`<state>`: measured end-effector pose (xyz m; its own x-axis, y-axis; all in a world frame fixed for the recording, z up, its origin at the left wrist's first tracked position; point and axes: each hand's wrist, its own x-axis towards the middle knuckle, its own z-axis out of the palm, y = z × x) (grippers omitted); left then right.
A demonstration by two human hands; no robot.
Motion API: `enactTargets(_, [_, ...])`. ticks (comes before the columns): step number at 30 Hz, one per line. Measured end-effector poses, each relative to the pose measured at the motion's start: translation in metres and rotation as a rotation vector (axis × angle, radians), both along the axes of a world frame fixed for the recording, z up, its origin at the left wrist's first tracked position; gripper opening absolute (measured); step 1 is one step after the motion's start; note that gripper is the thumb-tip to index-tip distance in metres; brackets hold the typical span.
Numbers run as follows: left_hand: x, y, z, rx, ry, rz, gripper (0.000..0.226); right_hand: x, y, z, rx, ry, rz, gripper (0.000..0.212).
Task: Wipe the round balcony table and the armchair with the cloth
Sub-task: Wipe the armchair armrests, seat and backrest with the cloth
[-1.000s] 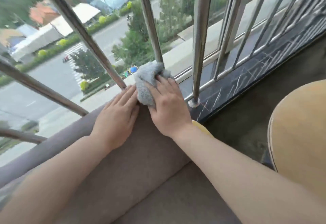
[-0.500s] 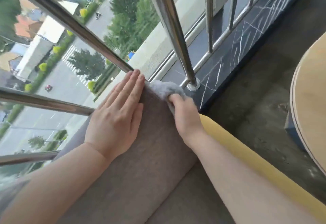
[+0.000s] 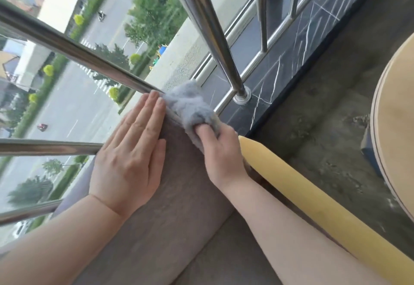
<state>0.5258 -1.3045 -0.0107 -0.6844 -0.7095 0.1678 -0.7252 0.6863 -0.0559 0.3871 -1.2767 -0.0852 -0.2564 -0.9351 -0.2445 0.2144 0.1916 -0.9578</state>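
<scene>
At the top corner of the armchair backrest, just beside the balcony railing, the right hand bunches a fluffy grey-blue cloth. Its grip is closed: the fingers curl into the soft pile and pinch the wad against the upholstery, with most of the cloth mounded loosely beyond the knuckles and spilling over the corner of the backrest. The left hand lies flat on the backrest right next to it, fingers straight and together, fingertips reaching the upper edge and touching the cloth's side; it holds nothing.

The armchair is covered in a taupe-grey woven fabric with a fine, matte nap; a seam divides the backrest from the seat cushion lower down. Along its right side runs a smooth, rounded armrest in pale yellow wood, tapering to a blunt end near the right hand.

The railing is made of polished steel tubes, round in section and reflective, one post seated in a round flange on a dark marble sill with white veins. The floor beside it is rough, mottled grey concrete. At the right edge shows the curved rim of the round table, light wood with a thin dark line running round its edge, well apart from the cloth.
</scene>
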Motion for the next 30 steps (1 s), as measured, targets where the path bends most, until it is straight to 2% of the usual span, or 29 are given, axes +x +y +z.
enactTargets(3, [0.001,0.000,0.000,-0.002,0.000,-0.004,0.045,-0.019,0.007,-0.035,0.335,0.031,0.006,0.036])
enactTargets(4, [0.001,0.000,0.000,-0.006,0.002,-0.006,0.045,-0.019,0.001,-0.031,0.346,0.052,0.019,0.035])
enactTargets(6, [0.001,-0.001,0.000,-0.020,0.009,-0.010,0.045,-0.009,-0.015,-0.004,0.137,0.032,0.020,0.030])
enactTargets(8, [0.000,-0.003,0.000,-0.018,0.015,0.000,0.044,0.011,-0.016,0.021,-0.122,-0.087,-0.022,0.025])
enactTargets(10, [0.000,0.001,-0.001,0.010,0.024,0.005,0.044,0.017,-0.001,0.005,-0.167,-0.031,-0.117,0.032])
enactTargets(11, [0.001,0.002,-0.001,0.010,0.029,0.005,0.044,0.012,0.004,-0.016,-0.089,0.018,-0.155,0.036])
enactTargets(13, [0.002,0.001,-0.001,0.003,0.022,-0.002,0.044,-0.007,0.006,-0.055,0.199,0.045,-0.136,0.035])
enactTargets(14, [0.002,0.000,-0.001,-0.002,0.014,-0.004,0.045,-0.017,0.002,-0.062,0.342,0.047,-0.053,0.034])
enactTargets(15, [0.002,0.000,-0.001,-0.004,0.012,-0.005,0.045,-0.021,-0.004,-0.060,0.384,0.049,0.041,0.033])
enactTargets(18, [0.001,0.000,0.000,0.004,0.026,0.002,0.046,-0.005,-0.013,-0.027,0.053,-0.062,0.094,0.039])
enactTargets(19, [0.000,0.000,0.001,0.007,0.021,-0.003,0.046,0.001,-0.008,-0.021,0.006,-0.107,0.076,0.042])
enactTargets(22, [0.001,0.003,0.003,0.027,-0.044,-0.084,0.048,-0.012,0.007,-0.050,0.200,-0.048,0.056,0.039])
enactTargets(24, [0.002,0.003,0.002,0.030,-0.081,-0.127,0.049,-0.030,0.002,-0.062,0.368,0.000,0.176,0.031])
enactTargets(25, [0.003,0.003,0.002,0.027,-0.088,-0.133,0.049,-0.034,-0.006,-0.057,0.367,-0.003,0.249,0.028])
enactTargets(27, [0.003,0.002,0.003,0.020,-0.086,-0.126,0.049,-0.029,-0.021,-0.028,0.177,-0.097,0.310,0.023])
enactTargets(29, [0.001,0.000,0.003,0.021,-0.083,-0.102,0.052,-0.014,-0.023,-0.005,0.037,-0.186,0.260,0.022])
enactTargets(30, [0.001,0.001,0.004,0.025,-0.090,-0.094,0.053,-0.008,-0.018,-0.005,0.012,-0.160,0.213,0.026])
